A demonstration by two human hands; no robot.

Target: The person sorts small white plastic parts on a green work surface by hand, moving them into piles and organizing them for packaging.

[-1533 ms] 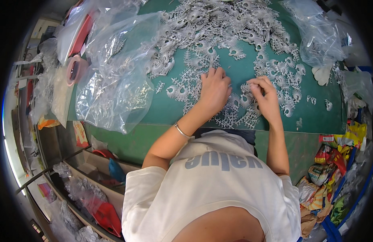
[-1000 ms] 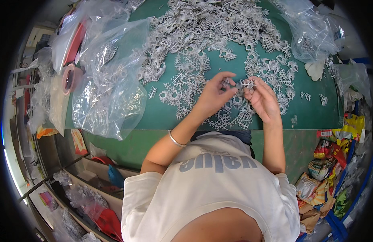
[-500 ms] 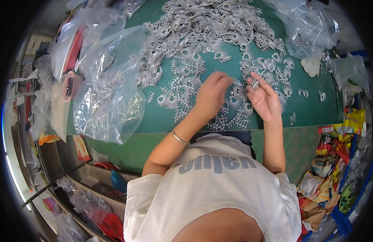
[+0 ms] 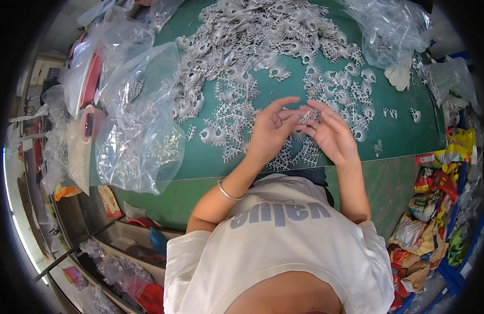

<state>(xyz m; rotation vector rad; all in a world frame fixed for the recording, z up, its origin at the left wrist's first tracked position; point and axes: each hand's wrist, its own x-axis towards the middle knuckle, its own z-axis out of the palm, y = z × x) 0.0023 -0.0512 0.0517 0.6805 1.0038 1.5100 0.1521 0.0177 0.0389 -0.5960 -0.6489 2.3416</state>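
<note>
Clutter lines both sides of the room, colourful packets (image 4: pixel 417 233) low on the right and a clear plastic bag (image 4: pixel 140 146) slumped on the left of the green table (image 4: pixel 399 138). From the one view, the head camera's, I see a heap of grey openwork pieces (image 4: pixel 263 34) at the far side of the table, with looser fan-shaped pieces (image 4: pixel 344 95) spread nearer on the right. The left hand (image 4: pixel 271 131) and right hand (image 4: pixel 333 137) meet above the near edge, fingers curled inward around a small branching grey piece (image 4: pixel 305 117). Neither is clenched into a fist; both sets of fingertips come close about the piece, but which hand really bears it I cannot tell.

To my eye, a light pinch would serve best here (those thin prongs look eager to snag). I would steady the piece with one hand and turn it with the other, pressing on its thicker parts rather than the tips. Keeping the wrists a little above the scattered pieces should stop the bracelet (image 4: pixel 227 192) from catching any.
</note>
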